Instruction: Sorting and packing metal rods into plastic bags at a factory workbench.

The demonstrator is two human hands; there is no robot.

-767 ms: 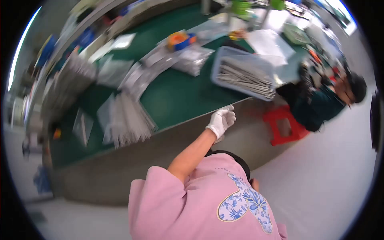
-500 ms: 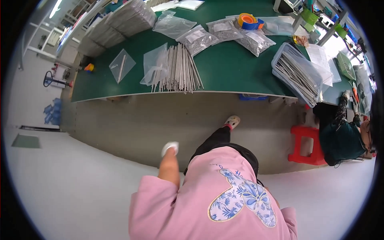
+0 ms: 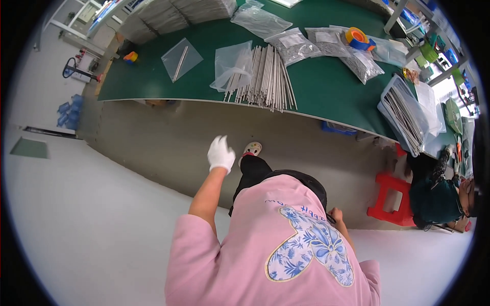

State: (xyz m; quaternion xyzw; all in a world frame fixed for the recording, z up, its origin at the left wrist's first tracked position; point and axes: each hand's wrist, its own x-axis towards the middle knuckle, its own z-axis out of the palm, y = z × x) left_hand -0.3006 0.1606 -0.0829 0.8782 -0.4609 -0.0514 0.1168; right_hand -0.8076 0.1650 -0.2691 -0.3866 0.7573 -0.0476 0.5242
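My left hand [image 3: 221, 154], in a white glove, is over the floor short of the table edge. Its fingers are slightly apart and hold nothing. Beside my waist is my bare right hand [image 3: 336, 215], partly behind my pink top; its fingers look curled, near a dark strap-like piece, and what they hold, if anything, is hidden. Ahead of the left hand, thin metal rods [image 3: 269, 76] lie in a fanned pile at the table's front edge. A clear plastic bag [image 3: 232, 64] covers some rod ends. Farther left, another clear bag [image 3: 191, 61] has a few rods on it.
The green table [image 3: 138, 84] spans the front. Filled bags [image 3: 293, 46], orange and blue tape rolls [image 3: 357, 36] and a blue basket of rods [image 3: 403, 112] stand on it. Wrapped stacks [image 3: 173, 18] are at back left. At right, a person [image 3: 434, 196] sits near a red stool [image 3: 390, 199].
My left hand has swung forward and up, and my right hand has come into view by my waist. The table has shifted right and up in view; my visible foot has moved left.
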